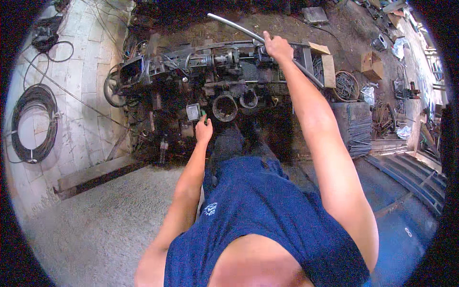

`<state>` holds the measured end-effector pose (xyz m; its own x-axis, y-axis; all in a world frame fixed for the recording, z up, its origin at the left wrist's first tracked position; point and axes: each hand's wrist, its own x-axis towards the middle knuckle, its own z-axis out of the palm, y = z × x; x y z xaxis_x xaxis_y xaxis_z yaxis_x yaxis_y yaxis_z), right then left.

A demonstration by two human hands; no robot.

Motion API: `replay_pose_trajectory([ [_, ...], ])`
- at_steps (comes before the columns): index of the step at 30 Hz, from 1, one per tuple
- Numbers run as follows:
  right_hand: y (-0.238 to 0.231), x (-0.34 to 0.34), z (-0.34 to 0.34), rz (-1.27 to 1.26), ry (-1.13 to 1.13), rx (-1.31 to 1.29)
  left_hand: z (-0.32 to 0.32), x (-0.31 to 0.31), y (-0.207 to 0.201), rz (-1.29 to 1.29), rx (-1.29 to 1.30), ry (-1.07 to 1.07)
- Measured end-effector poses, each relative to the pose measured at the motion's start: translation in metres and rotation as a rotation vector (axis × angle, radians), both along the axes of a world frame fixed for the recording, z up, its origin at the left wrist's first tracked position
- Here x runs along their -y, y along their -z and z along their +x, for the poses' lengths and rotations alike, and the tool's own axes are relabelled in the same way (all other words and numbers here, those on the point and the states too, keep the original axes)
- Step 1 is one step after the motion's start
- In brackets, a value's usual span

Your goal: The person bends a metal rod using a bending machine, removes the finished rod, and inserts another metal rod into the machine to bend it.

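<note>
A long grey metal rod (234, 25) slants across the far side of the machine. My right hand (278, 47) is closed around its middle. The rod's lower part (308, 72) runs on past my wrist toward the right. My left hand (204, 129) is closed at the machine's near side, its fingers at a small green piece (203, 114) beside a square grey box (193, 112). What exactly the left fingers grip is too small to tell. The dark, greasy machine (220, 60) with shafts stretches in front of me.
Two metal rings (225, 107) sit on the machine's near side. Rod bundles (356, 129) and a round basket of metal pieces (345, 86) stand at the right, near a cardboard box (372, 66). Coiled wire (32, 123) lies at the left.
</note>
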<state>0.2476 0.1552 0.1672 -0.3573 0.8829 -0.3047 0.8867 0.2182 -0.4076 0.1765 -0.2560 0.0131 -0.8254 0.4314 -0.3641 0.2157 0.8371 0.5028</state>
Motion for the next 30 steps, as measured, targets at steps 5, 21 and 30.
replay_pose_trajectory([
  [5, 0.004, -0.004, 0.006, 0.006, -0.096, -0.066, 0.008, -0.007, -0.003, -0.042, -0.030, -0.056],
  [21, 0.000, 0.005, 0.010, 0.096, -0.292, -0.068, 0.024, -0.007, 0.007, -0.027, -0.100, -0.200],
  [30, 0.001, -0.001, 0.006, 0.015, -0.241, -0.041, 0.026, -0.012, 0.000, -0.140, -0.026, -0.251],
])
